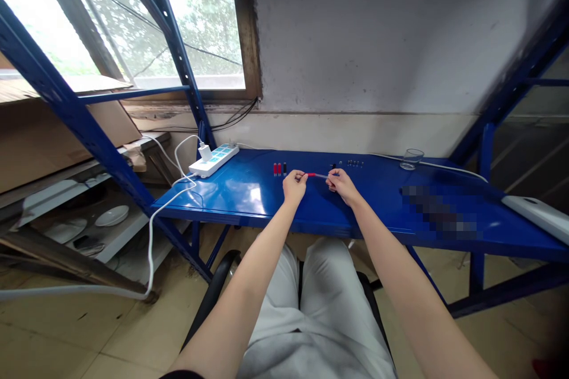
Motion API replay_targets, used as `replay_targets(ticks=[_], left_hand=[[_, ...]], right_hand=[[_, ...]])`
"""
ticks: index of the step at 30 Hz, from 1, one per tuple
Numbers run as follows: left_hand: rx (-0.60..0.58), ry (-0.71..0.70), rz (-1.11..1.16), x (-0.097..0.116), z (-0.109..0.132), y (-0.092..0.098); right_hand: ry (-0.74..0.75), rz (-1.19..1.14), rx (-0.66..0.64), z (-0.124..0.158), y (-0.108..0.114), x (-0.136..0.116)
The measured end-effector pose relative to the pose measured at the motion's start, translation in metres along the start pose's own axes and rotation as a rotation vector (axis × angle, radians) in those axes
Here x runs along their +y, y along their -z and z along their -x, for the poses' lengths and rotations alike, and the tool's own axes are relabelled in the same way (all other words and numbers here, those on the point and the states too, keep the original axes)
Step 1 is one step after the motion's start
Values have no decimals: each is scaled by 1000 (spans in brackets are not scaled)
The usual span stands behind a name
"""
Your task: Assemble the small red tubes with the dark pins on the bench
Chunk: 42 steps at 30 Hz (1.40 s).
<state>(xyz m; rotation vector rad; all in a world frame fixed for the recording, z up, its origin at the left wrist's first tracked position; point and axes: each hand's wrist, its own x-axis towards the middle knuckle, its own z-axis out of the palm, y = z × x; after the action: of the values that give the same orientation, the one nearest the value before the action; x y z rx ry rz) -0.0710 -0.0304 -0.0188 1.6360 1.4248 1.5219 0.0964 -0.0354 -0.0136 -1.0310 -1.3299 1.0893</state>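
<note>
Thumb and fingertips of the left hand [294,186] pinch the left end of a slim red piece [312,174], which lies level between the two hands over the middle of the blue table [240,189]. A thin pale shaft [322,176] runs on from its right end to the right hand [340,185], where thumb and fingers close on it in a similar pinch. Red piece and shaft lie roughly in one line; whether they are one item or two brought end to end is too small to tell.

The step in hand looks like fine two-handed work on this piece. From such a hold, the next move seems to call for a light, steady grip at both ends and for keeping them in line, since a sideways push could tilt the shaft.

Left of the hands, on the far side, two red parts [279,169] and a black part [285,169] lie side by side. Tiny bits [349,163] are scattered far right, with a glass cup [412,159] farther right. Reaching for any of these would probably mean freeing one hand, as both look occupied
</note>
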Motion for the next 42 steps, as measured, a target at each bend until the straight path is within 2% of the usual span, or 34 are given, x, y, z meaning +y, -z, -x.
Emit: replay_targets(ticks=[6,12,16,19,23,25,42], left_hand=[[-37,-9,65,2,0,0],[-336,-137,139,-3,2,-9],[-400,-156,153,-6,2,-10],[-373,-188,163,-4,2,-8],[-234,-181,123,1,3,-5],[-203,-170,97,4,3,-4],[-216,-175,97,9,5,-3]], right_hand=[[-30,-89,-32,1,0,-2],[-26,-137,-43,-1,1,-1],[-19,-132,-36,-2,2,0],[-14,-130,-27,-2,3,1],[-5,-121,-14,-3,2,3],[-2,-107,-12,-3,2,4],[-14,-83,-31,-4,4,7]])
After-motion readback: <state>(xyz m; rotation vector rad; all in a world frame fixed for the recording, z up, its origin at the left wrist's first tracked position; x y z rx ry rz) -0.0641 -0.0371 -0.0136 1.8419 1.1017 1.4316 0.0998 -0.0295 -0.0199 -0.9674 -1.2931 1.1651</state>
